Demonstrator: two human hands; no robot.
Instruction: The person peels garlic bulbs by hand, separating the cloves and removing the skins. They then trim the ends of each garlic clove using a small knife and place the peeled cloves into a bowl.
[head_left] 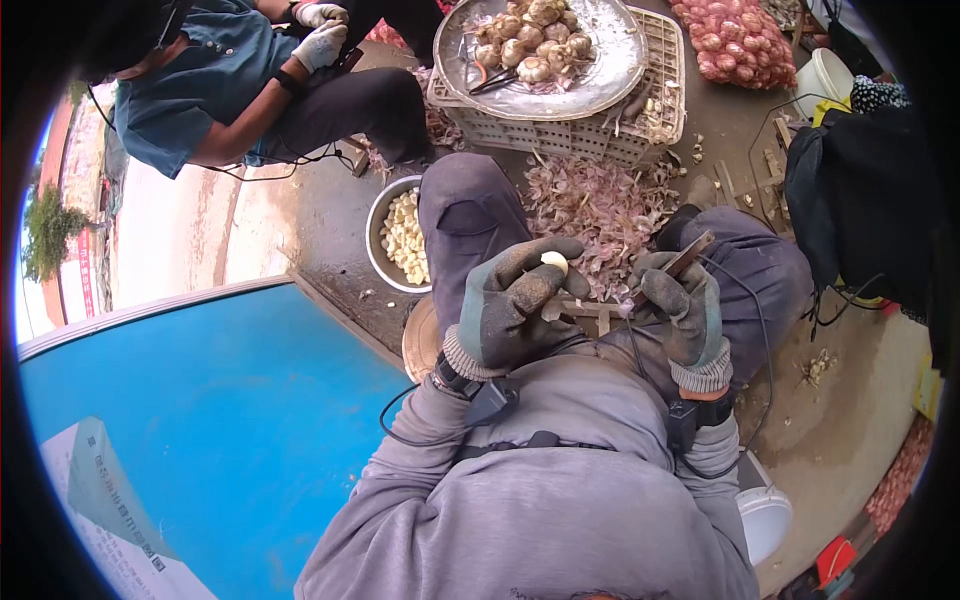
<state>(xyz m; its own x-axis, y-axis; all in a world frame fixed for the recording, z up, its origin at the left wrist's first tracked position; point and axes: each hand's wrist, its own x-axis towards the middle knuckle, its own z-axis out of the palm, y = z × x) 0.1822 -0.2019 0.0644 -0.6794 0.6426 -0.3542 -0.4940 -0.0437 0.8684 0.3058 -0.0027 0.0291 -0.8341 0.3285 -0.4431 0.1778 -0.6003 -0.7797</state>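
Observation:
My left hand, in a worn grey-green glove, pinches a peeled garlic clove between thumb and fingers. Gloved the same way, my right hand is closed around a small knife, whose brown end sticks up past the fingers. A bit of pinkish skin shows at the right fingertips. Both hands are above my lap, a short gap between them. Left of my knee stands a metal bowl of peeled cloves. Loose garlic skins lie heaped between my legs.
Ahead, a round metal tray with garlic bulbs and pliers-like cutters rests on a plastic crate. A gloved co-worker sits front left. A blue board lies left; a red net sack stands front right.

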